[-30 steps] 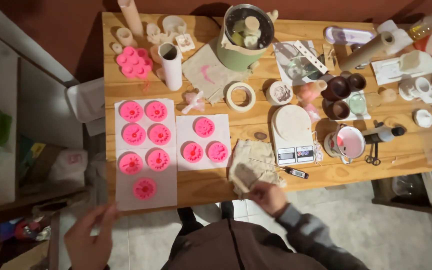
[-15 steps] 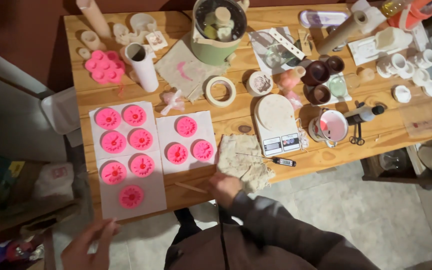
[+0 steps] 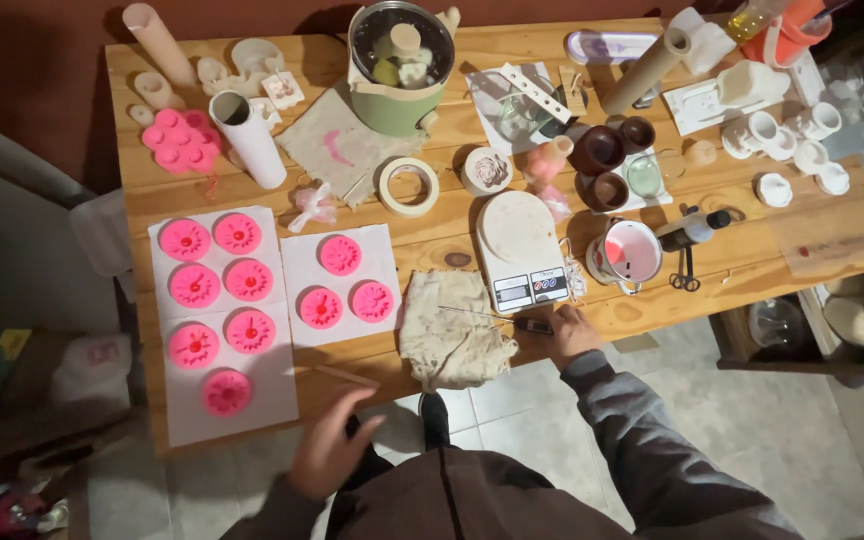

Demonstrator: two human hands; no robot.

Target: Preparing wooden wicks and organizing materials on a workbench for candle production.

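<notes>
Wax pieces in green pot; right hand on thermometer

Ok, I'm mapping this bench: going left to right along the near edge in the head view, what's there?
Pink moulds on paper → stained cloth → right hand on a dark pen-like tool → small scissors.

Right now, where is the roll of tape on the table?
In the head view the roll of tape lies flat near the table's middle, just in front of the green pot, left of the white kitchen scale and behind the sheet with three pink moulds.
</notes>
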